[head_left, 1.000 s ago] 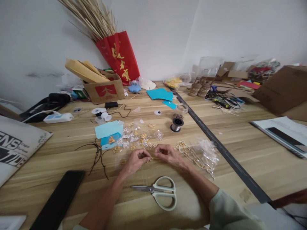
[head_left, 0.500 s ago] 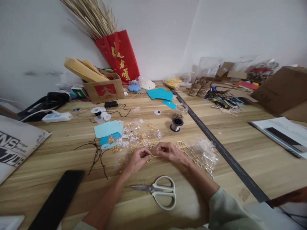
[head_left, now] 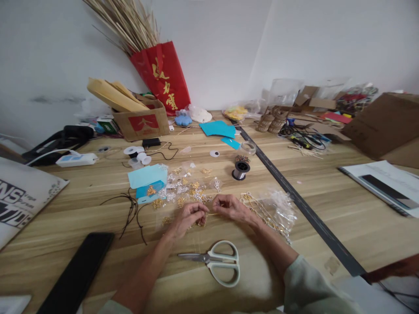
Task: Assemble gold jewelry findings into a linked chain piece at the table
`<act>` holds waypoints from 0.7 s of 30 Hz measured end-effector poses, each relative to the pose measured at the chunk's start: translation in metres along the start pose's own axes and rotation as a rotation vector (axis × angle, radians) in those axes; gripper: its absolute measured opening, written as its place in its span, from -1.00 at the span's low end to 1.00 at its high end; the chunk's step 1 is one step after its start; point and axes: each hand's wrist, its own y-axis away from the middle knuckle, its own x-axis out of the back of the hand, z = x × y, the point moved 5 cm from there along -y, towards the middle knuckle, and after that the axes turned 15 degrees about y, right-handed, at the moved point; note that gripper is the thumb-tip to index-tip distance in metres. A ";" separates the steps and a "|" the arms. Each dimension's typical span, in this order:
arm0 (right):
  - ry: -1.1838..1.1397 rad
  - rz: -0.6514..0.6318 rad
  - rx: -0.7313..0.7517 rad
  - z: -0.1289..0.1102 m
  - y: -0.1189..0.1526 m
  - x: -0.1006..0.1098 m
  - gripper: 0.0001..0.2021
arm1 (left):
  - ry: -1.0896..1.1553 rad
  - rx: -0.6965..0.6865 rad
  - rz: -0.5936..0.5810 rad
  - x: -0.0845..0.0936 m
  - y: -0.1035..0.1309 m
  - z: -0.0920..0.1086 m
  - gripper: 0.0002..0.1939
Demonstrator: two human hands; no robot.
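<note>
My left hand (head_left: 191, 217) is closed in a pinch over the middle of the table, its fingertips bent towards my right hand (head_left: 231, 208). Between the two hands runs a thin gold-coloured strand (head_left: 213, 213); whether it is chain or wire is too small to tell. Both hands pinch it, the right one with thumb and forefinger together. Gold and silver beads and findings (head_left: 195, 186) lie in small heaps just beyond my fingers. Gold and silver chains (head_left: 262, 211) in clear plastic are beside my right wrist. Closer to me lie white-handled scissors (head_left: 209, 258), blades pointing left.
A spool of fine wire (head_left: 241, 171) stands beyond my right hand. Blue cards (head_left: 148, 176) and black cords (head_left: 131, 211) lie to the left, with a black phone-like slab (head_left: 77, 272) nearer. A cardboard box (head_left: 144, 120) and red bag (head_left: 163, 78) stand at the back.
My left hand has turned a little, and its fingers now curl further over the gold strand. My right hand stays in about the same place.
</note>
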 end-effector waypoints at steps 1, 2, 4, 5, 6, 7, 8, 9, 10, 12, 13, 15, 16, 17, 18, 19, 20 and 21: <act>0.001 -0.001 0.002 0.000 0.000 0.000 -0.82 | 0.009 0.006 -0.006 0.000 0.000 -0.002 -0.85; 0.001 -0.002 0.006 0.000 0.000 -0.001 -0.82 | 0.014 0.008 -0.010 0.001 -0.001 -0.003 -0.85; 0.003 -0.003 0.015 -0.001 0.000 -0.001 -0.82 | 0.004 0.005 -0.013 0.001 -0.001 -0.004 -0.85; 0.003 -0.003 0.018 -0.002 0.000 -0.002 -0.83 | -0.008 0.004 -0.015 0.001 -0.001 -0.004 -0.84; 0.003 -0.004 0.019 -0.002 0.000 -0.002 -0.83 | -0.023 0.004 -0.018 0.001 -0.001 -0.003 -0.83; 0.005 -0.003 0.018 -0.003 0.000 -0.001 -0.82 | -0.037 0.004 -0.023 0.000 -0.001 -0.003 -0.82; 0.006 -0.001 0.016 -0.003 0.000 -0.001 -0.82 | -0.049 0.003 -0.029 0.000 -0.001 -0.002 -0.80; 0.007 0.000 0.015 -0.003 0.000 -0.001 -0.82 | -0.059 0.002 -0.035 -0.001 0.000 -0.001 -0.79; 0.008 0.001 0.013 -0.004 0.000 -0.002 -0.81 | -0.066 0.000 -0.039 -0.001 0.000 0.000 -0.78; 0.007 0.002 0.011 -0.004 -0.001 -0.003 -0.80 | -0.077 -0.005 -0.045 -0.002 0.000 0.001 -0.77; 0.002 0.000 0.011 -0.004 -0.001 -0.003 -0.80 | -0.082 -0.006 -0.045 -0.002 0.000 0.001 -0.77; -0.010 -0.002 0.010 -0.004 -0.002 -0.004 -0.79 | -0.085 -0.002 -0.043 -0.002 0.000 0.000 -0.76; -0.017 0.001 0.007 -0.004 -0.002 -0.004 -0.78 | -0.082 0.001 -0.038 -0.001 0.000 -0.001 -0.76; -0.024 0.004 0.001 -0.004 -0.002 -0.004 -0.77 | -0.079 0.003 -0.033 -0.001 0.000 -0.002 -0.76; -0.030 0.009 -0.008 -0.003 -0.002 -0.003 -0.76 | -0.076 0.006 -0.028 0.000 0.000 -0.003 -0.76; -0.035 0.014 -0.021 -0.003 -0.002 -0.002 -0.75 | -0.072 0.007 -0.025 0.000 0.000 -0.003 -0.76; -0.038 0.018 -0.034 -0.002 -0.002 0.000 -0.74 | -0.068 0.006 -0.021 0.000 0.000 -0.003 -0.76; -0.038 0.022 -0.045 -0.002 -0.002 0.002 -0.73 | -0.063 0.005 -0.017 0.001 0.000 -0.003 -0.76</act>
